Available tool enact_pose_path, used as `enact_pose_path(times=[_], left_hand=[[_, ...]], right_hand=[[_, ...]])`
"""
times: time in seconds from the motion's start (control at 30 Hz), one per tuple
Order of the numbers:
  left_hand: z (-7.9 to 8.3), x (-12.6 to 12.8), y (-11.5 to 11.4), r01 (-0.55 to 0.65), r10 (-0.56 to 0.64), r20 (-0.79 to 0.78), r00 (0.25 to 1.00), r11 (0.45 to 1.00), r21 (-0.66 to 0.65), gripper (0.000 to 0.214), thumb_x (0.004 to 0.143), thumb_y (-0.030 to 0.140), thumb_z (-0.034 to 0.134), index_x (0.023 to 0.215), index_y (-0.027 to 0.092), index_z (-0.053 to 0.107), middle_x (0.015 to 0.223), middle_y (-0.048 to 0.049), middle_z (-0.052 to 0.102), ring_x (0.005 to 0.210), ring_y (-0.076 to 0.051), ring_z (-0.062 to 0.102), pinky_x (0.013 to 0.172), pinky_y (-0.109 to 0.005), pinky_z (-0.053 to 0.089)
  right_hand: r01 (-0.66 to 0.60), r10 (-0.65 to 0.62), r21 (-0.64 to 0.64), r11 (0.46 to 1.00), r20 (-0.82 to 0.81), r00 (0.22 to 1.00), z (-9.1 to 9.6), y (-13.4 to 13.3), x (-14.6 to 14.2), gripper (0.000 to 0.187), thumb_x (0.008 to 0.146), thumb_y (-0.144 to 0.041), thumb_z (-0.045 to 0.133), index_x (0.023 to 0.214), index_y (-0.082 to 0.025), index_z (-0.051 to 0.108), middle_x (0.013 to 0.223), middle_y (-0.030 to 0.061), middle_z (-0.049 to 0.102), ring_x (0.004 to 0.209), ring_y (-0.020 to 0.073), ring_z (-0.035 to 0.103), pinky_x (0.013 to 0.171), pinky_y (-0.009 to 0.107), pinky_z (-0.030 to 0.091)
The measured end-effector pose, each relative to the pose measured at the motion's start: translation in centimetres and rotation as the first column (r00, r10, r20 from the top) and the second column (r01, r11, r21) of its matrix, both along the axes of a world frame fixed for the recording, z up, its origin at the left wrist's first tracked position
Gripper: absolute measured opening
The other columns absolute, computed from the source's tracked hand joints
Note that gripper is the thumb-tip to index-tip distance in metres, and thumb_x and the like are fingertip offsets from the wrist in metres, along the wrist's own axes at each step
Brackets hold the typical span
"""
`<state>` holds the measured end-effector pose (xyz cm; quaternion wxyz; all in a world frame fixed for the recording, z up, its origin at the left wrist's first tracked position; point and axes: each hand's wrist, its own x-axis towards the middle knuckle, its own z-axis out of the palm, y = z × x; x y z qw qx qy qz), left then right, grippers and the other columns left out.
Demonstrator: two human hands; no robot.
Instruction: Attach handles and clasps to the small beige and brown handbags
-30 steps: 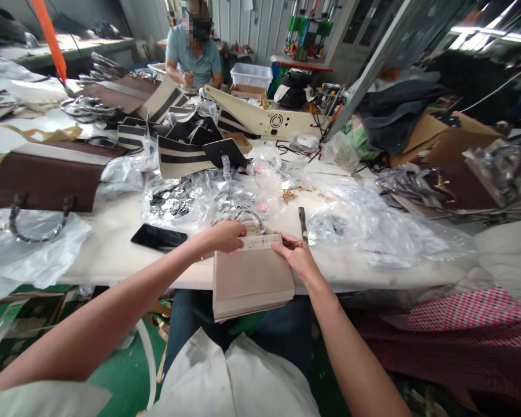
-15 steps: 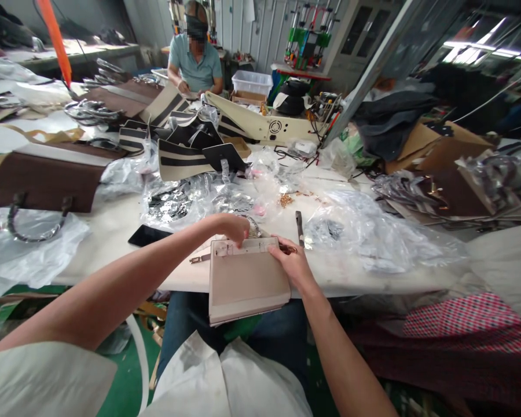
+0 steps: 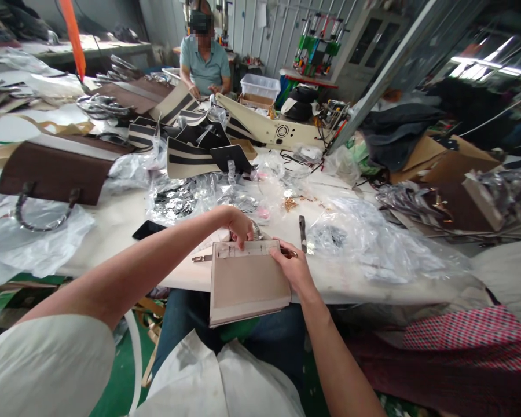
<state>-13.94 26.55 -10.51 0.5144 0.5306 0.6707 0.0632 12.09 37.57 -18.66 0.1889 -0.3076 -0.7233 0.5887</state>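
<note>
Pinching top rim of beige rectangular leather bag (image 3: 247, 284), left hand (image 3: 239, 223) fingers have slid to mid-rim; right hand (image 3: 293, 267) fingers clamp its right corner. Bag leans on white surface (image 3: 113, 231) edge, tilted up more.

I've got the beige bag panel (image 3: 248, 284), flat and rectangular, a paler strip along its top. Top edge leans on the bench (image 3: 113, 227) rim, lower half hangs off toward me. A thin metal-tipped tab (image 3: 201, 258) pokes out at its upper left.
</note>
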Motion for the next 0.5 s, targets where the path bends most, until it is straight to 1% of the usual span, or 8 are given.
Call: enact_pose_path(times=[0.03,0.07,0.13,0.23,0.3,0.37,0.43,0.5], left_hand=[[-0.2,0.0,0.1,0.023,-0.022,0.015,1.000,0.998,-0.054,0.041,0.047,0.032,0.094,0.088,0.028,0.089,0.097,-0.0068,0.083,0.088,-0.031,0.071,0.082,-0.042,0.062],[-0.3,0.1,0.2,0.020,-0.020,0.006,1.000,0.997,-0.079,0.043,0.048,0.033,0.094,0.090,0.027,0.089,0.097,-0.0072,0.082,0.089,-0.031,0.070,0.083,-0.042,0.062],[-0.4,0.3,0.6,-0.001,-0.004,-0.039,0.999,0.991,-0.135,0.049,0.049,0.031,0.095,0.097,0.023,0.088,0.092,-0.0075,0.079,0.090,-0.031,0.069,0.086,-0.042,0.061],[-0.5,0.5,1.1,-0.041,0.022,-0.094,0.995,0.978,-0.203,0.058,0.049,0.030,0.097,0.106,0.020,0.086,0.081,-0.0051,0.070,0.091,-0.031,0.066,0.090,-0.043,0.059],[-0.6,0.6,1.2,-0.061,0.043,-0.092,0.995,0.976,-0.209,0.060,0.048,0.030,0.099,0.105,0.020,0.085,0.078,-0.0038,0.066,0.091,-0.031,0.065,0.091,-0.043,0.058],[-0.8,0.5,1.1,-0.066,0.055,-0.061,0.997,0.979,-0.192,0.062,0.045,0.031,0.100,0.104,0.020,0.084,0.081,-0.0032,0.066,0.090,-0.029,0.064,0.090,-0.041,0.057],[-1.0,0.4,1.1,-0.075,0.066,-0.052,0.996,0.980,-0.184,0.064,0.043,0.030,0.101,0.103,0.021,0.082,0.081,-0.0019,0.066,0.085,-0.026,0.061,0.087,-0.039,0.057],[-1.2,0.4,1.0,-0.072,0.060,-0.071,0.996,0.982,-0.175,0.060,0.044,0.032,0.101,0.100,0.021,0.081,0.075,-0.0005,0.062,0.079,-0.024,0.059,0.082,-0.039,0.057]], right_hand=[[0.001,-0.001,0.001,1.000,0.001,1.000,-0.1,0.0,0.0,0.061,0.082,-0.054,0.090,0.133,-0.021,0.085,0.133,0.0123,0.084,0.120,0.0343,0.078,0.111,0.048,0.061],[0.003,-0.003,0.003,1.000,-0.002,1.000,-0.2,0.1,-0.1,0.061,0.081,-0.055,0.091,0.132,-0.021,0.086,0.132,0.0123,0.084,0.119,0.0345,0.078,0.110,0.049,0.061],[0.012,-0.012,0.005,1.000,-0.014,1.000,-0.5,0.1,-0.1,0.064,0.080,-0.056,0.092,0.131,-0.020,0.086,0.131,0.0127,0.085,0.116,0.0349,0.079,0.108,0.049,0.062],[0.036,-0.036,-0.006,0.999,-0.035,0.999,-0.7,0.0,-0.1,0.066,0.078,-0.056,0.094,0.131,-0.019,0.087,0.129,0.0132,0.085,0.112,0.0350,0.079,0.106,0.049,0.063],[0.043,-0.043,-0.009,0.999,-0.044,0.998,-0.8,0.0,-0.1,0.064,0.078,-0.054,0.094,0.131,-0.019,0.087,0.129,0.0130,0.085,0.113,0.0349,0.079,0.106,0.049,0.063],[0.044,-0.044,-0.006,0.999,-0.049,0.998,-0.7,-0.1,-0.1,0.062,0.078,-0.053,0.094,0.130,-0.020,0.087,0.129,0.0126,0.085,0.114,0.0349,0.080,0.106,0.049,0.063],[0.045,-0.045,-0.007,0.999,-0.044,0.998,-0.7,-0.1,-0.1,0.061,0.078,-0.052,0.094,0.129,-0.020,0.087,0.128,0.0126,0.085,0.115,0.0350,0.080,0.107,0.049,0.063],[0.043,-0.044,-0.014,0.999,-0.033,0.998,-0.7,-0.1,-0.1,0.061,0.077,-0.052,0.094,0.129,-0.019,0.087,0.128,0.0127,0.085,0.114,0.0352,0.080,0.106,0.049,0.063]])
